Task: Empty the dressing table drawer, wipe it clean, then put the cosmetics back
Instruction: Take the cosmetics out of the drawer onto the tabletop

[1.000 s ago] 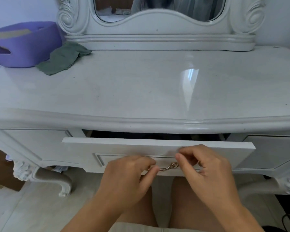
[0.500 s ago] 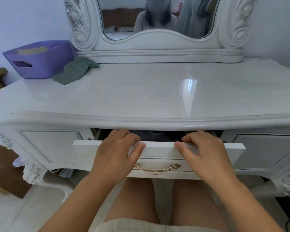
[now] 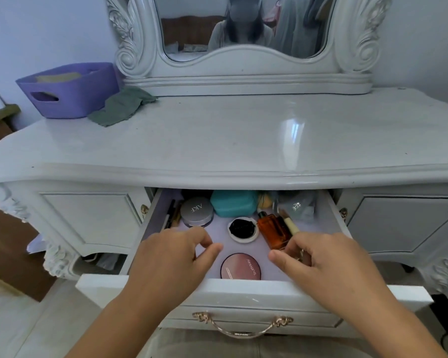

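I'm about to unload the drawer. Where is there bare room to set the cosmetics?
The tabletop is bare from the green cloth rightward, below the mirror base. The drawer is crowded; the purple basket fills the back-left corner.

White dressing table drawer (image 3: 243, 290) pulled far out, gold handle (image 3: 242, 325) on front, pale lilac liner inside. Cosmetics inside: pink round compact (image 3: 240, 266) flat near front edge, lid shut; round white-rimmed cushion with black centre (image 3: 243, 229) behind it; silver round jar marked AKF (image 3: 197, 211) at back left; teal case (image 3: 233, 205) at back centre; amber bottle (image 3: 272, 229) lying on side at right, brush with cream handle (image 3: 290, 223) just beside it; dark pencils (image 3: 171, 213) along left wall. Green cloth (image 3: 120, 105) crumpled on table top, back left.
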Demonstrator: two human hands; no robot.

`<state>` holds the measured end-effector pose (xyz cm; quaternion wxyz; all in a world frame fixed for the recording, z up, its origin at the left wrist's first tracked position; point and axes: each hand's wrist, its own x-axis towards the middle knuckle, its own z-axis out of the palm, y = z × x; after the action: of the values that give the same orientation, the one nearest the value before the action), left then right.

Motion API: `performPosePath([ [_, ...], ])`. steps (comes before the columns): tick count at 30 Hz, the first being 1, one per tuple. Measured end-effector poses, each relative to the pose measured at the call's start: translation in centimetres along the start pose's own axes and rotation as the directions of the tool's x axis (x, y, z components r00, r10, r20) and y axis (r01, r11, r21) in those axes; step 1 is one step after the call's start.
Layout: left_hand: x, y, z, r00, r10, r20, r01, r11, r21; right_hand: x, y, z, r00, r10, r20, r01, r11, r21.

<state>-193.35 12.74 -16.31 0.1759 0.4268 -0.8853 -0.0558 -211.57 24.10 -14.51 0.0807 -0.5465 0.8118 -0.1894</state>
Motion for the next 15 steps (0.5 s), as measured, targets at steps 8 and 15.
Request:
performPosePath([
  [8, -3.3, 0.6, -0.5, 0.998, 0.002, 0.06, -0.002, 1.0, -0.001, -2.2, -0.6, -0.3, 0.982, -0.019, 0.187, 0.03, 0.998, -0.056],
  [15, -5.6, 0.6, -1.1, 0.998, -0.003, 0.056, 0.003, 1.0, 0.002, -4.1, -1.0, -0.1, 0.963, -0.062, 0.263, 0.097, 0.988, -0.121],
])
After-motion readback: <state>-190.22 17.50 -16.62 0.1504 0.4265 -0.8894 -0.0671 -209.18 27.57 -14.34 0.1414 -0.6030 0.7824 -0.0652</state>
